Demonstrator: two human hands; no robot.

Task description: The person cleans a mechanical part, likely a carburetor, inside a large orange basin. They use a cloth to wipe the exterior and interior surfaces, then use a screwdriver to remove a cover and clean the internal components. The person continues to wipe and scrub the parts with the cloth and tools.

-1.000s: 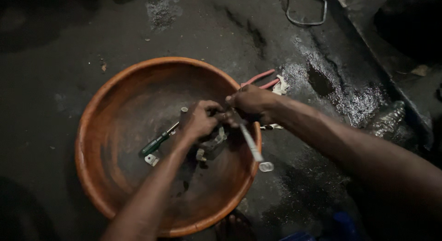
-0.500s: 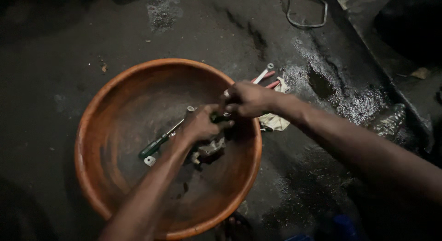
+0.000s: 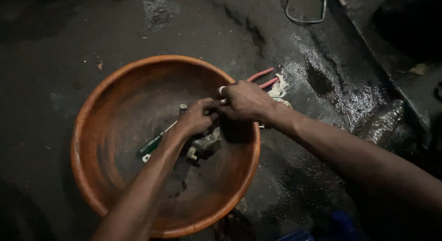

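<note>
A wide orange-brown basin sits on dark, wet ground. Both my hands meet over its right half. My left hand is closed on a grey metal part, which hangs just under the palm. My right hand is shut on a slim metal tool. Only the tool's ring end shows by the knuckles, touching my left fingertips. A green-handled screwdriver lies in the basin, left of my left hand.
Red-handled pliers and a white rag lie just outside the basin rim, behind my right hand. A crumpled clear bottle lies at right. A wire loop is at the top and a blue object at the bottom.
The tool in my right hand swung from pointing down-right to up-left and is now mostly hidden in the fist. Both hands stayed over the metal part.
</note>
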